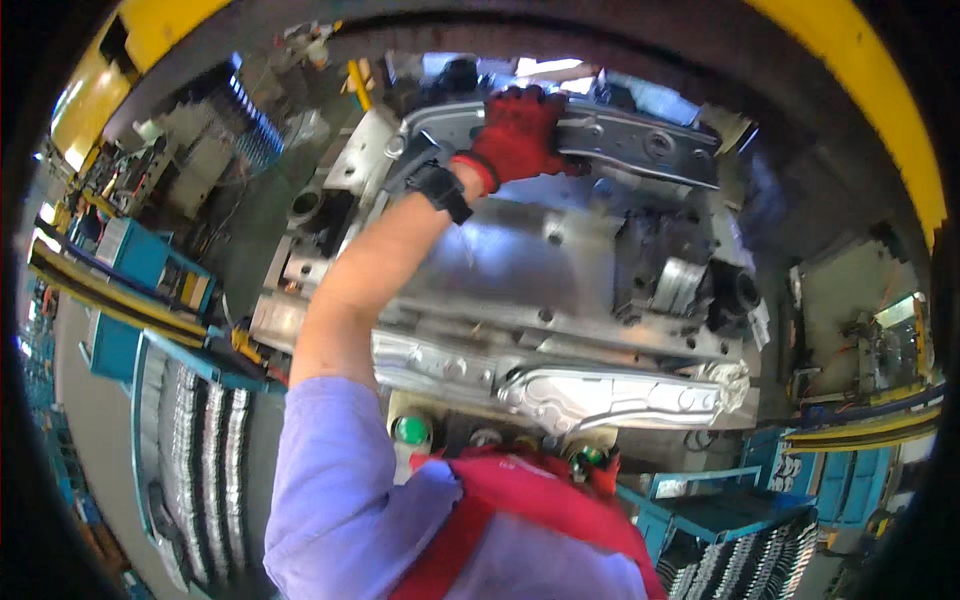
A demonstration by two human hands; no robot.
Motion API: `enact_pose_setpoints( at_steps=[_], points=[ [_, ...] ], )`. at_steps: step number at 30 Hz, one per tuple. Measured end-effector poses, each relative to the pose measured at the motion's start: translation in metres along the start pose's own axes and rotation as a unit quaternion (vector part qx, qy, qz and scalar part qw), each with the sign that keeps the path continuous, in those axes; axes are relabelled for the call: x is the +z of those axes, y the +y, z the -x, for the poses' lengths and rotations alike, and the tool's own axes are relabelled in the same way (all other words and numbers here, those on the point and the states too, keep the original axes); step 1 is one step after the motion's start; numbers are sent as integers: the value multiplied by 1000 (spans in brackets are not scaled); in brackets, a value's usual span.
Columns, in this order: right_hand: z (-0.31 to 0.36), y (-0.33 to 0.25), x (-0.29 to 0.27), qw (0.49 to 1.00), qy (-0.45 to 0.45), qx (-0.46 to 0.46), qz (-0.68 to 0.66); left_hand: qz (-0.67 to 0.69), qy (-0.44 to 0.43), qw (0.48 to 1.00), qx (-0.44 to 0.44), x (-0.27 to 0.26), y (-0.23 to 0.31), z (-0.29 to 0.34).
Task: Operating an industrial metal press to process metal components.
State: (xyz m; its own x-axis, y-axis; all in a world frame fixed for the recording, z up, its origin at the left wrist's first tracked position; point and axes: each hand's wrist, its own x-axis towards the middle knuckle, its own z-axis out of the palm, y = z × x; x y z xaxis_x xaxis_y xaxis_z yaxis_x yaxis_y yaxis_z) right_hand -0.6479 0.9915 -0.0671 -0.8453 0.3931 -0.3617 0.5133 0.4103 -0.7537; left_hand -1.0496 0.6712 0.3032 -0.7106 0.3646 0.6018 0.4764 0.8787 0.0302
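My left hand (520, 135), in a red glove, reaches to the far side of the press die (500, 265). Its fingers curl over the far edge of a long grey stamped metal part (650, 148), which extends to both sides of the hand. A dark wrist strap sits above the glove. Along the near edge of the die lies a shiny stamped metal part (590, 398) with curved ribs. A red patch, perhaps my right hand (607, 476), shows beside the green button on the right; its fingers are hidden behind my apron.
Two green push buttons (411, 430) (588, 457) are at the near side. A blue rack (150, 440) of stacked metal parts stands left, and a blue cart (715, 510) with more parts at lower right. Yellow press frame (870, 70) curves around; yellow-black bars (120, 295) flank the sides.
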Motion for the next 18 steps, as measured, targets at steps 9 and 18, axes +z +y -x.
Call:
enact_pose_setpoints(
  at_steps=[9, 18],
  points=[
    [-14, -1, -45, 975, -171, 120, -74, 57, -95, 993, -35, -123, -13, 223],
    [-4, -138, -118, 974, -42, -212, -70, 12, -270, 953, -136, -78, -34, 368]
  ],
)
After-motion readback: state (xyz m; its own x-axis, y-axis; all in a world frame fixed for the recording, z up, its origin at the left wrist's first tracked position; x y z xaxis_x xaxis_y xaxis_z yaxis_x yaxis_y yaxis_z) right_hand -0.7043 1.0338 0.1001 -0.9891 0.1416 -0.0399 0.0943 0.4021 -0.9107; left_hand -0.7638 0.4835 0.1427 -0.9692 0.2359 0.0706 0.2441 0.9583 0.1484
